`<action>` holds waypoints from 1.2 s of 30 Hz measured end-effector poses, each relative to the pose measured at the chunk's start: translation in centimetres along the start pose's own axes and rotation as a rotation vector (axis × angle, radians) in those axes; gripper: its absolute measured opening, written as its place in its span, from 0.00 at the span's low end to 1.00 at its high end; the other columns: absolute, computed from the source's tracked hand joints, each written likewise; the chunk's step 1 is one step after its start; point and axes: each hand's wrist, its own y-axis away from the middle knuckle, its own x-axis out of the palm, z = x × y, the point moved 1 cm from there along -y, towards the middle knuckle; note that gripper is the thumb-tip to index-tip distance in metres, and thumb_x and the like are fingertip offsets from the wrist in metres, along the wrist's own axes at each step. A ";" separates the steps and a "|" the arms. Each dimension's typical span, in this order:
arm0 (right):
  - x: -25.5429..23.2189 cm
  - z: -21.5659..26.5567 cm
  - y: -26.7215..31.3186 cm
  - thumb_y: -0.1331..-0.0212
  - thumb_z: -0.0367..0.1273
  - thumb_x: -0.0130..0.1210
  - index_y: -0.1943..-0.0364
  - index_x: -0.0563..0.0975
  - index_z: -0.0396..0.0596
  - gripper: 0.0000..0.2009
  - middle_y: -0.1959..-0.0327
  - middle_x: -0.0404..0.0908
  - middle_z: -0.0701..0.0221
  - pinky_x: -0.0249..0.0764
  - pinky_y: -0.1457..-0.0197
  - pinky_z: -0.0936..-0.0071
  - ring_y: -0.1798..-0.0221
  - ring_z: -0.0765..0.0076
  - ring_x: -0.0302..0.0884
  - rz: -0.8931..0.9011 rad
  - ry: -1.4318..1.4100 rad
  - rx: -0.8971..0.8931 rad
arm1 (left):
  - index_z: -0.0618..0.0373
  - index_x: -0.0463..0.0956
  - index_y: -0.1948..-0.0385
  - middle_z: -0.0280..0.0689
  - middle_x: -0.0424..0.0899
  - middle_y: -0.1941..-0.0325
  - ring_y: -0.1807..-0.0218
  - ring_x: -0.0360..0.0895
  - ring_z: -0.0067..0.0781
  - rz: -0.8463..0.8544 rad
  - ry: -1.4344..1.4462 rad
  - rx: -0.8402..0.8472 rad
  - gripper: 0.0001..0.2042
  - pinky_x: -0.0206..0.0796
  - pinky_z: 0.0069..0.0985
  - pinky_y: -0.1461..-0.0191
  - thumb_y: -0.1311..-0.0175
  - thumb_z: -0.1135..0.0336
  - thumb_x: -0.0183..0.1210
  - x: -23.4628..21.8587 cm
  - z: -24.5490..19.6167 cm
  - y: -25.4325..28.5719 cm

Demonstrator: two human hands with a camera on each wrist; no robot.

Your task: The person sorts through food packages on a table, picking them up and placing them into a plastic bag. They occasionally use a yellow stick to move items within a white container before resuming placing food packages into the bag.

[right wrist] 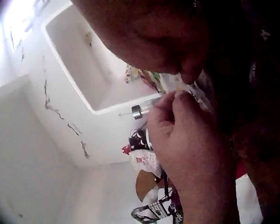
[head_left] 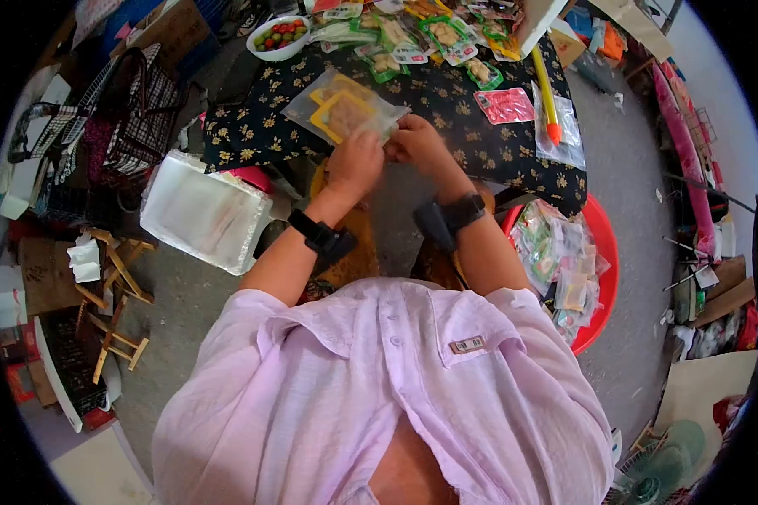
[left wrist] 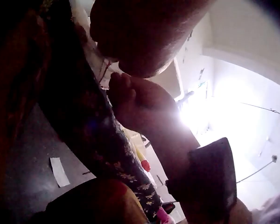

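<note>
A clear plastic bag [head_left: 379, 108] with yellow-edged packets [head_left: 345, 114] inside lies over the near edge of the table in the head view. My left hand [head_left: 358, 164] grips the bag's near end, close below the yellow packet. Just to its right, my right hand [head_left: 421, 145] pinches the corner of the same end with curled fingers. The two hands nearly meet there. In the left wrist view the right hand [left wrist: 135, 100] shows its bent fingers at the bag's edge. From the right wrist, the left hand [right wrist: 182, 121] appears with thumb and finger pressed together.
Several green-edged food packets [head_left: 446, 34] cover the back of the flowered tablecloth [head_left: 253, 114]. A white bowl of small fruits [head_left: 280, 38] stands back left. On the right lie a red packet [head_left: 505, 106] and a yellow stick [head_left: 546, 93]. A red tub [head_left: 602, 244] holds packets; a foam box [head_left: 202, 210] sits left.
</note>
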 end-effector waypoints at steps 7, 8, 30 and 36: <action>2.3 2.5 -0.6 0.54 0.27 0.48 0.73 0.71 0.38 0.05 0.80 0.71 0.66 0.65 0.79 0.72 0.79 0.70 0.68 -0.006 0.378 -0.030 | 0.57 0.67 0.66 0.44 0.69 0.65 0.65 0.67 0.50 0.040 -0.088 -0.040 0.09 0.60 0.39 0.67 0.46 0.65 0.45 0.8 1.2 0.0; 1.6 2.5 -1.0 0.55 0.27 0.48 0.74 0.71 0.38 0.05 0.80 0.71 0.67 0.65 0.79 0.73 0.79 0.70 0.68 0.066 0.599 -0.348 | 0.57 0.67 0.66 0.44 0.69 0.65 0.65 0.67 0.49 0.059 -0.080 -0.032 0.09 0.60 0.38 0.66 0.46 0.64 0.46 0.6 1.3 0.1; -25.4 6.4 -17.0 0.51 0.29 0.43 0.70 0.67 0.45 0.05 0.78 0.68 0.64 0.67 0.76 0.68 0.76 0.63 0.68 -0.351 -0.519 -0.307 | 0.56 0.70 0.61 0.44 0.64 0.52 0.46 0.55 0.45 -0.004 -0.250 0.194 0.20 0.41 0.44 0.44 0.57 0.56 0.55 2.1 3.3 -0.4; -25.4 7.0 -19.3 0.50 0.30 0.42 0.68 0.67 0.48 0.06 0.74 0.69 0.65 0.66 0.75 0.72 0.72 0.65 0.68 -0.360 -0.781 -0.308 | 0.57 0.70 0.62 0.44 0.64 0.52 0.47 0.57 0.44 -0.028 -0.225 0.219 0.20 0.41 0.42 0.44 0.58 0.58 0.57 2.3 3.4 -0.6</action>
